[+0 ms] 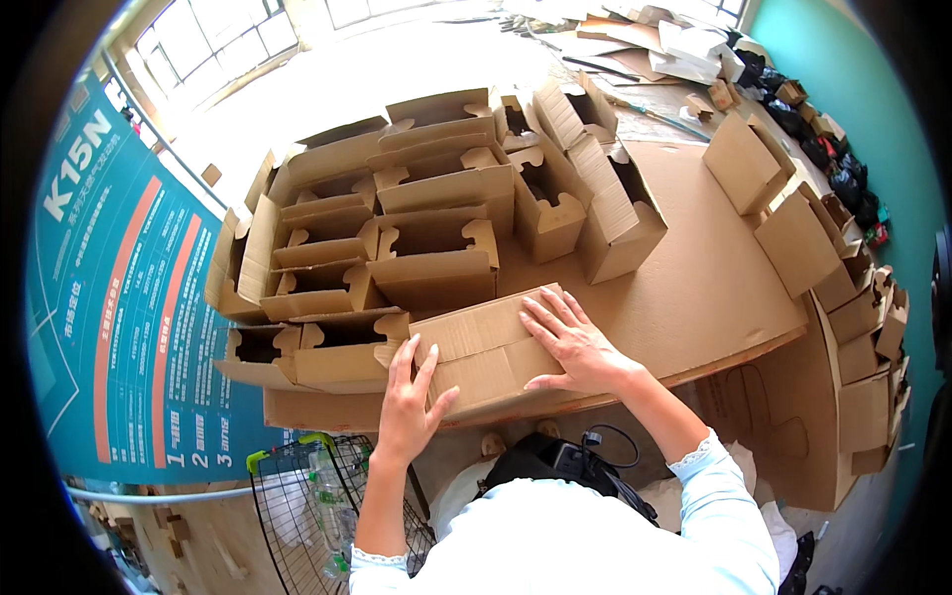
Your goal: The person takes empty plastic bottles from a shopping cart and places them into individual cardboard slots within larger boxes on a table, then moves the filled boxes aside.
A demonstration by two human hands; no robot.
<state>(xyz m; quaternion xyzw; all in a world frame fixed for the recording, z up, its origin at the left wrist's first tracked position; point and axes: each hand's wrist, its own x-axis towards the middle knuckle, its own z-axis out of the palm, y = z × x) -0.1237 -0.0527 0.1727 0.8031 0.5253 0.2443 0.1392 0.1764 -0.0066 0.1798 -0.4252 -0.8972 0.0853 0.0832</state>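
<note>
Careful here: the closed carton (476,347) is perched at the near edge of the table (724,263) and might be tipped if pressed too hard. The right hand (580,347) is laid across its top, fingers spread; the left hand (405,405) is placed at its left end, fingers parted, loosely bent.

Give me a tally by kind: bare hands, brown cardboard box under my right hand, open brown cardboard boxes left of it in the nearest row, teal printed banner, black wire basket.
Bare left hand and right hand: 2
Brown cardboard box under the right hand: 1
Open brown cardboard boxes in the nearest row: 2
Teal printed banner: 1
Black wire basket: 1
Total: 7
</note>
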